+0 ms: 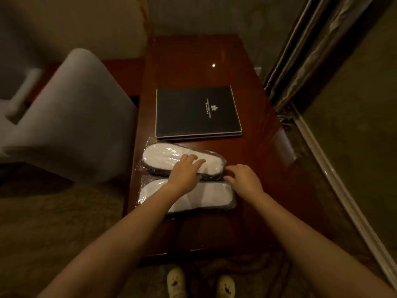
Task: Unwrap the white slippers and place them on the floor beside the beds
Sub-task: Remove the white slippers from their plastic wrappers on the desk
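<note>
Two packs of white slippers in clear plastic wrap lie side by side on a dark wooden desk [193,61]. The far slipper pack [163,155] has a dark sole rim. The near slipper pack [204,196] lies just in front of it. My left hand [184,171] rests flat on the far pack, fingers spread. At the right end of the far pack, my right hand [242,179] has its fingers curled on the edge of the wrap. Whether it pinches the plastic is hard to tell.
A black folder [197,112] with a small logo lies on the desk behind the slippers. A grey upholstered chair [71,125] stands to the left. Curtains [305,57] hang at the right. My feet in light shoes [176,282] stand on carpet below.
</note>
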A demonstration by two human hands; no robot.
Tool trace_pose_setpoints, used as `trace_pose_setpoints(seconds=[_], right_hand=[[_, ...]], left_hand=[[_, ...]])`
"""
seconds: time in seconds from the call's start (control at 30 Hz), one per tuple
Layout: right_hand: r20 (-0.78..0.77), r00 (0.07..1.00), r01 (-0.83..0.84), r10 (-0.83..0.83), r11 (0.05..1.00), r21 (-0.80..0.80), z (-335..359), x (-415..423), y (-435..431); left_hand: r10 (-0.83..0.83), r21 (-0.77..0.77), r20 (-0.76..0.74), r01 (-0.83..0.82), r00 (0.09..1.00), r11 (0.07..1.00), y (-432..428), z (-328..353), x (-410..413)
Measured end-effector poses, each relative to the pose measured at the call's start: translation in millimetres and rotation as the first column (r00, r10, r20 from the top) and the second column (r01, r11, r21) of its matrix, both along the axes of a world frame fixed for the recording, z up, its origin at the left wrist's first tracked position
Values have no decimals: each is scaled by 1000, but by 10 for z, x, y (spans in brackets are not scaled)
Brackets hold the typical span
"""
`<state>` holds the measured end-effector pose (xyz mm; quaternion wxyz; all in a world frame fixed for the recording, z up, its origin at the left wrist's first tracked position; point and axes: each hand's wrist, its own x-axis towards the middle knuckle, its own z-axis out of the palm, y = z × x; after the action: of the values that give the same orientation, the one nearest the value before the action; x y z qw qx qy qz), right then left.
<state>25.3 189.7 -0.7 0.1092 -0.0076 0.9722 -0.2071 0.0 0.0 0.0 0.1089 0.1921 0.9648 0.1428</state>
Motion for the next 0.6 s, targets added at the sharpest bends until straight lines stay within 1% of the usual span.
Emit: trace_pose_setpoints(seconds=[0.07, 0.13, 0.2, 0.27, 0.43, 0.6], right_hand=[[-75, 992, 96, -101, 994, -59, -92, -37, -37], [-118, 978, 158, -170, 982, -102, -168, -58, -116], [-129, 969, 195, -212, 972, -132, -248, -112, -177], [-144, 961, 213, -235, 965, -154, -298, -163, -214], [-134, 941, 279, -310, 936, -213, -402, -227, -293], [-158, 914, 315, -374, 899, -305, -440, -251, -351]], left_hand=[[-24, -61, -49, 21, 998, 998, 16, -57, -74], [-41, -92, -49, 36, 998, 995, 13, -137, -132], [-46, -98, -29, 43, 999, 994, 15, -223, -214], [-70, -147, -17, 66, 997, 987, -3, -283, -328], [-207, -237, 52, 214, 977, 948, 2, -357, -548], [-262, -261, 160, 297, 952, 919, 34, -413, -657]])
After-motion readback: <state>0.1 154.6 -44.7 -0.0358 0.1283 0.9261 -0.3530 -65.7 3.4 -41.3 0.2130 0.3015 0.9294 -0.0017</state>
